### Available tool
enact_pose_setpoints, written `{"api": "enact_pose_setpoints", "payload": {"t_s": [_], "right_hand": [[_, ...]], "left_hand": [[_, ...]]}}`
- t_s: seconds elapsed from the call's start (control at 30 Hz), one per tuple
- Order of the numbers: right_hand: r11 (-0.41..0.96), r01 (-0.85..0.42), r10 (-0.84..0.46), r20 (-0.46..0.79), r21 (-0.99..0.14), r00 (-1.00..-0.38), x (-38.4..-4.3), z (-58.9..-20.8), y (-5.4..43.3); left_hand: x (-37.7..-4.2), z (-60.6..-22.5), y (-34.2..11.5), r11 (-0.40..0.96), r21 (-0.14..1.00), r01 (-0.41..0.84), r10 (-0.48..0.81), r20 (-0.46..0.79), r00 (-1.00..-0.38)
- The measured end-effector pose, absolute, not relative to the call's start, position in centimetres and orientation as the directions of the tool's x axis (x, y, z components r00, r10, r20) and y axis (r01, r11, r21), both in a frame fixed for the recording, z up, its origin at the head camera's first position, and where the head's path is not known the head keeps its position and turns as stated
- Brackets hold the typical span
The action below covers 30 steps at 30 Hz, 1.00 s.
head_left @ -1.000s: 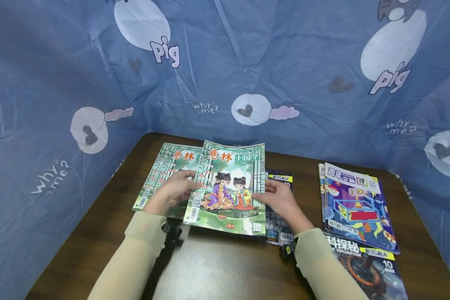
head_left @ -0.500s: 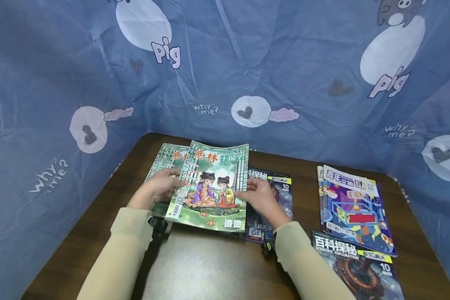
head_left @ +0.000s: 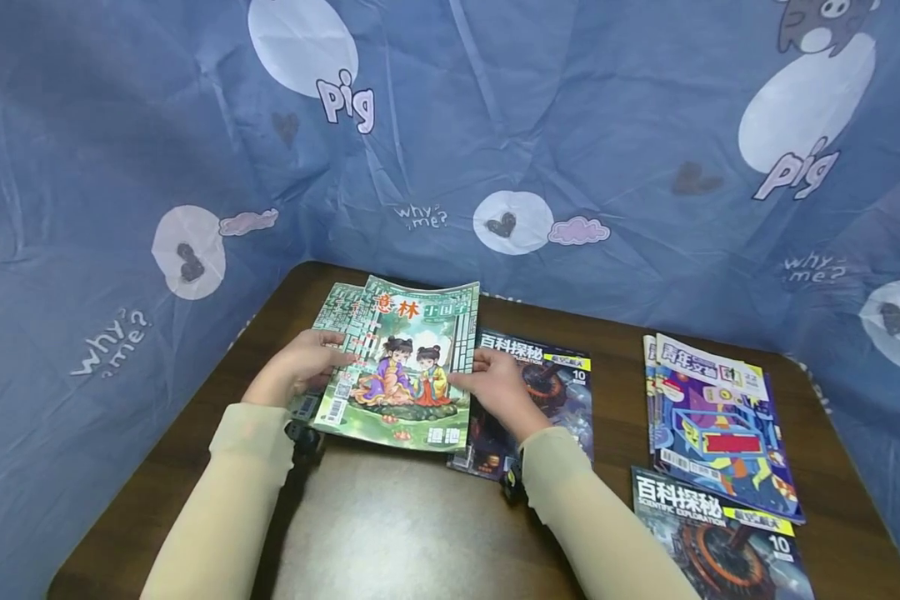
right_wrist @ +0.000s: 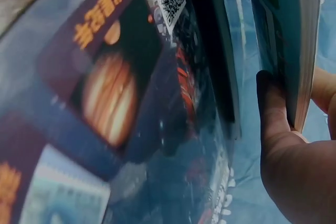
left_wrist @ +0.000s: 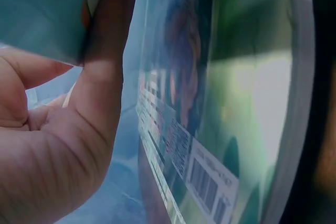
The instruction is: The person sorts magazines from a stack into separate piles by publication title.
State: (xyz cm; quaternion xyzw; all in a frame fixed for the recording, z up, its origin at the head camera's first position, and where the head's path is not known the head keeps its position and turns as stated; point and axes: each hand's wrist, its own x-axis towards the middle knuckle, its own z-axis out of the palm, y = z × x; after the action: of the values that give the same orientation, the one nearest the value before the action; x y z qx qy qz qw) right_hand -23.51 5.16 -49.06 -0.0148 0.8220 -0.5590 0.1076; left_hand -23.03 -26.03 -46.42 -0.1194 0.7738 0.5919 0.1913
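Note:
A green magazine [head_left: 412, 367] with two cartoon children on its cover is held by both hands, lying over the right part of a similar green magazine [head_left: 339, 307]. At its left edge my left hand [head_left: 302, 363] pinches it, the thumb on the cover. My right hand [head_left: 499, 388] grips the right edge the same way, and its fingers behind the magazine are partly hidden. In the right wrist view, the thumb [right_wrist: 275, 114] presses against the magazine. Partly beneath the held magazine and right hand lies a dark science magazine [head_left: 562, 400].
On the right of the wooden table [head_left: 390, 533] is a small stack of purple-covered magazines [head_left: 727, 400]. Another dark science magazine [head_left: 720, 542] lies in front, touching or overlapping that stack. A blue patterned cloth [head_left: 420, 150] hangs behind the table.
Both hands have carried the green magazine to the left, so it covers more of the similar green one. More of the dark science magazine now shows. The head view has shifted slightly.

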Motion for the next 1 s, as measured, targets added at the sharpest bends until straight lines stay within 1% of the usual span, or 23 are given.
{"api": "enact_pose_setpoints", "payload": {"t_s": [0.1,0.33,0.57,0.67,1.0], "right_hand": [[0.399,0.088,-0.155,-0.162,-0.913,-0.975,-24.0,-49.4,4.6],[0.410,0.104,-0.162,-0.185,-0.906,-0.969,-24.6,-49.4,3.4],[0.437,0.066,-0.170,-0.154,-0.897,-0.973,-24.6,-49.7,2.8],[0.422,0.052,-0.183,-0.141,-0.905,-0.973,-24.6,-49.9,2.6],[0.440,0.071,-0.180,-0.165,-0.895,-0.970,-24.7,-50.0,2.4]], "left_hand": [[-23.1,-46.4,-26.4,0.304,0.861,-0.408,0.028,-0.436,-0.899],[-23.5,-46.6,-26.8,0.329,0.847,-0.417,-0.009,-0.439,-0.899],[-23.9,-47.0,-26.9,0.397,0.822,-0.409,-0.092,-0.408,-0.908],[-23.9,-47.1,-27.0,0.421,0.809,-0.409,-0.124,-0.396,-0.910],[-23.7,-47.0,-26.9,0.497,0.774,-0.392,-0.140,-0.374,-0.917]]}}
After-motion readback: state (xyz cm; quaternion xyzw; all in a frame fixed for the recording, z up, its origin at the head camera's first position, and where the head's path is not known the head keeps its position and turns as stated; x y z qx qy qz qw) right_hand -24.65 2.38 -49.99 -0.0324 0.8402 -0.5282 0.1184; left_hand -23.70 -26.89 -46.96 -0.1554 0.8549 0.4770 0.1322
